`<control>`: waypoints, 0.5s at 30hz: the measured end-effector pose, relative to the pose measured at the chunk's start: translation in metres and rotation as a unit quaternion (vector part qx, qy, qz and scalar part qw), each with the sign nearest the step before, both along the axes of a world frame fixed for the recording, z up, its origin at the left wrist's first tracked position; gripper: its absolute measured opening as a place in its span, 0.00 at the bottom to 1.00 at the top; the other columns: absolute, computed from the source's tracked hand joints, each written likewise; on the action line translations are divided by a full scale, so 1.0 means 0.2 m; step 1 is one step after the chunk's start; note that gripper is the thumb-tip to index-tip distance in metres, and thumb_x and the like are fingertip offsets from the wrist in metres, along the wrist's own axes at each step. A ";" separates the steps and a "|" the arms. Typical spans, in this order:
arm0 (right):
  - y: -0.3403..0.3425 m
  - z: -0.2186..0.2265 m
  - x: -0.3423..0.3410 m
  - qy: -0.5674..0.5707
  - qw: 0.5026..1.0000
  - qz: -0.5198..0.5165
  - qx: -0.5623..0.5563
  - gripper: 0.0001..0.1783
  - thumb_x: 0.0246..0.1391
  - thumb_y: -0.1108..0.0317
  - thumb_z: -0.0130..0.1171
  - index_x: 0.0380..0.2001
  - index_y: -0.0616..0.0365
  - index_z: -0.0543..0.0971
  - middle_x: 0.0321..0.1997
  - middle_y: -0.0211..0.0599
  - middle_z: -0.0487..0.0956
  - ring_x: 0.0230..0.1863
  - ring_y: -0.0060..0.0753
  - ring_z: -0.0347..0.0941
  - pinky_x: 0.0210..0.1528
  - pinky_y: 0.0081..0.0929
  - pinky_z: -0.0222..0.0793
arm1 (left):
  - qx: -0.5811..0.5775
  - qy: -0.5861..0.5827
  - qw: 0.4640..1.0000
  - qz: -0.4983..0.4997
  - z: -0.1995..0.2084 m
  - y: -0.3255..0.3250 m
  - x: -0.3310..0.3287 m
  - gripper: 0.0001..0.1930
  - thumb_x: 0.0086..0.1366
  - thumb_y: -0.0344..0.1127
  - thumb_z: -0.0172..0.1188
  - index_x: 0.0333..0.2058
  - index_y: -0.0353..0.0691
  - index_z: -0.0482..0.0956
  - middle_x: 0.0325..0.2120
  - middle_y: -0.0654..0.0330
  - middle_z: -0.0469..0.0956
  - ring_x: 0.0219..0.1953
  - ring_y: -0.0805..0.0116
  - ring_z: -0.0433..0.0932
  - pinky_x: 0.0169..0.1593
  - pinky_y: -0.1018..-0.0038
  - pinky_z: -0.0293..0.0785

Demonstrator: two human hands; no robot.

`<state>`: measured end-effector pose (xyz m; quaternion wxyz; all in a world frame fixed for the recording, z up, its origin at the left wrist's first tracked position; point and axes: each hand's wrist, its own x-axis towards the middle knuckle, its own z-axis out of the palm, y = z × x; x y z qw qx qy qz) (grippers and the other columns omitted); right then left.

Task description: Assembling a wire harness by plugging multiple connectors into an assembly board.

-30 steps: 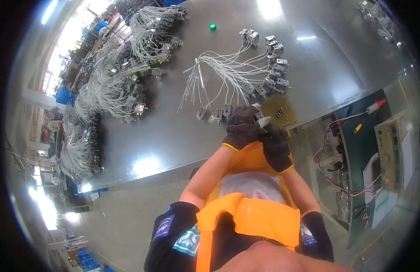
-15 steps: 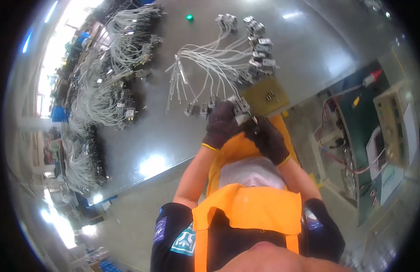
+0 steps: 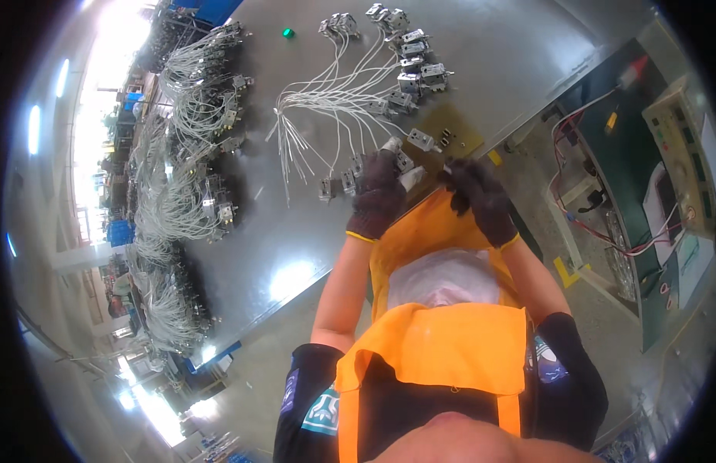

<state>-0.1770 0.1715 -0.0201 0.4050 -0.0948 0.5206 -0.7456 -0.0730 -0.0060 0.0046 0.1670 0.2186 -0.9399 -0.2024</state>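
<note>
Both my hands wear dark gloves with yellow cuffs. My left hand (image 3: 379,189) is closed at the near table edge, and a pale end of something shows above its fingers; the glove hides the rest. Beside it lie several small metal boxes (image 3: 348,182) on white wires. My right hand (image 3: 483,199) is bent with its fingertips together near the brown board (image 3: 467,139); what they hold, if anything, is too small to make out. Several small dark parts (image 3: 446,136) lie on this board. A metal box (image 3: 423,140) on a wire rests across its left side.
A bundle of white wires (image 3: 284,108) fans out to more metal boxes (image 3: 433,73) farther back on the grey metal table (image 3: 250,258). Large heaps of wired boxes (image 3: 172,208) line the left side. A green round object (image 3: 288,33) sits at the back. At right stands a green bench (image 3: 643,139) with a control box.
My hands have moved apart, the right one away to the right. A wired metal box now lies on the brown board's left side. The whole view has shifted a little.
</note>
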 end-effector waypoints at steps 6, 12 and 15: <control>-0.05 -0.05 0.14 0.218 0.975 0.032 0.027 0.15 0.65 0.65 0.55 0.51 0.59 0.78 0.33 0.31 0.81 0.27 0.18 0.76 0.27 0.19 0.72 | 0.188 0.038 0.981 -0.017 -0.04 0.01 -0.04 0.24 0.61 0.37 0.66 0.53 0.31 0.74 0.38 0.51 0.80 0.41 0.64 0.79 0.46 0.69 0.74; -0.09 -0.09 0.15 0.206 0.978 -0.015 0.019 0.16 0.64 0.66 0.55 0.51 0.61 0.78 0.30 0.34 0.82 0.24 0.20 0.76 0.28 0.21 0.74 | 0.153 0.092 0.982 0.056 -0.01 0.05 -0.09 0.27 0.51 0.49 0.71 0.45 0.37 0.80 0.33 0.49 0.80 0.36 0.50 0.78 0.42 0.60 0.75; -0.08 -0.07 0.13 0.232 0.972 0.011 0.032 0.16 0.64 0.66 0.55 0.52 0.61 0.78 0.31 0.32 0.81 0.26 0.18 0.76 0.29 0.20 0.74 | 0.146 0.109 0.983 0.029 0.05 0.07 -0.07 0.26 0.51 0.49 0.70 0.45 0.38 0.80 0.33 0.49 0.81 0.36 0.50 0.79 0.41 0.59 0.76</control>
